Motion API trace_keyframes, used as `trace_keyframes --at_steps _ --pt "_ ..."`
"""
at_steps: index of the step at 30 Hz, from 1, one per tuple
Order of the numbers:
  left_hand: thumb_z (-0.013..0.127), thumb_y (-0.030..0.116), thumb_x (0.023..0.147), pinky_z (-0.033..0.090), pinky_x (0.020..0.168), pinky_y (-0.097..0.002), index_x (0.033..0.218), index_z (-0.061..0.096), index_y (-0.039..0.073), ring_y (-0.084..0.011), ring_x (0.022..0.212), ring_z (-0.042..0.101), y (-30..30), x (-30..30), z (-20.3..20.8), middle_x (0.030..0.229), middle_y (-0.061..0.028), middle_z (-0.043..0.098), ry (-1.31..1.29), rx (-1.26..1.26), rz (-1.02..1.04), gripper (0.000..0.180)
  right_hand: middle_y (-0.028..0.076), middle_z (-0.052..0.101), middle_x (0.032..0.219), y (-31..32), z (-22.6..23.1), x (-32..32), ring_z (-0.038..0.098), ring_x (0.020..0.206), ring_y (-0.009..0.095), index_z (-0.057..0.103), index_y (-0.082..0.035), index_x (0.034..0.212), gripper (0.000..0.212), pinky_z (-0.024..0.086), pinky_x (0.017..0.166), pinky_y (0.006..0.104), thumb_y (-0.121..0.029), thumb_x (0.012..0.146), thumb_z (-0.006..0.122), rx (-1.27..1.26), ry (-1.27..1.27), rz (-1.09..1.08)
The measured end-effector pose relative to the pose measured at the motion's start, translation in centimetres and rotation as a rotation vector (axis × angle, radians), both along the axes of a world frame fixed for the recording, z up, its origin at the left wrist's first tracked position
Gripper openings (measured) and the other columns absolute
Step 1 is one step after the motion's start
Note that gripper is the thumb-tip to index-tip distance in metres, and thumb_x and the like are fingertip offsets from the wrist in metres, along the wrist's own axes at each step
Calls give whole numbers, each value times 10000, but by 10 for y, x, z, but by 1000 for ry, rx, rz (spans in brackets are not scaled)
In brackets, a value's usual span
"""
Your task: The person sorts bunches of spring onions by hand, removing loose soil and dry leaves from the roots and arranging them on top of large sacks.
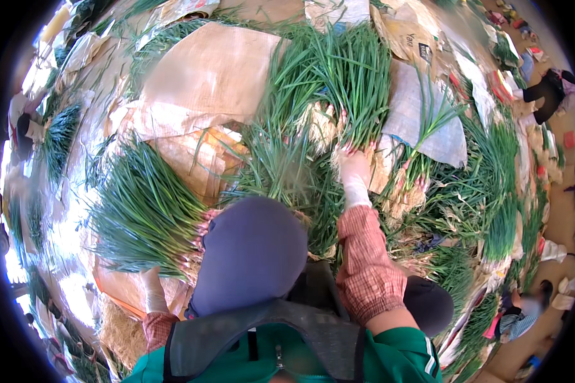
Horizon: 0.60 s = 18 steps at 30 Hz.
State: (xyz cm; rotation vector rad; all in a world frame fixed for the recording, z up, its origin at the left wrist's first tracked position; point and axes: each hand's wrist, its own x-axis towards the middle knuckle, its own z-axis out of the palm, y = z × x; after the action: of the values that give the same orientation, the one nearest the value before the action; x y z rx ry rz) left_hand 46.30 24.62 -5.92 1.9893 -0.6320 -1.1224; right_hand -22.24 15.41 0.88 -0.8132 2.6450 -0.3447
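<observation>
A large bunch of spring onions (150,207) lies at my left side, its pinkish stem ends and pale roots against my knee. My left hand (151,284) is at its lower edge, holding it from below, with the fingers mostly hidden under the stalks. Ahead of me, my right hand (354,167) is closed round the root end of a smaller bunch of spring onions (359,105), whose green leaves point away from me. Next to that bunch lie more pale roots (319,123). A few loose spring onions (417,159) rest to the right of my right hand.
Brown sacking (204,73) covers part of the ground ahead, and a grey-white sack (421,115) lies to the right. Loose green leaves (281,163) spread between the bunches. More spring onions (501,223) line the right side. Other people (546,96) are farther off.
</observation>
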Motion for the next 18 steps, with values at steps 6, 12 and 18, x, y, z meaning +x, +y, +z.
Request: trace_keyframes --at_steps 6,12,18 --pt "551 20 906 434 987 -324 1252 509 -44 -235 1123 564 -96 -150 126 1230 -149 580 -305 -472 -182 355 170 697 958 -9 22 -36 674 852 252 687 12 1024 412 522 766 355 -365 873 620 -101 -124 -71" --pt "534 98 903 445 987 -331 940 686 -40 -212 1099 581 -178 -367 197 1157 -128 614 106 -511 -1133 208 30 614 628 23 90 -55 531 532 94 686 4 908 288 434 506 248 -272 913 604 -680 -175 -88" --pt "473 384 993 465 949 -366 1285 521 18 -197 1093 591 -196 -527 116 1231 -106 594 943 284 -1334 471 28 618 583 17 69 35 514 431 90 675 -30 885 366 425 427 253 -354 967 527 -424 -82 304"
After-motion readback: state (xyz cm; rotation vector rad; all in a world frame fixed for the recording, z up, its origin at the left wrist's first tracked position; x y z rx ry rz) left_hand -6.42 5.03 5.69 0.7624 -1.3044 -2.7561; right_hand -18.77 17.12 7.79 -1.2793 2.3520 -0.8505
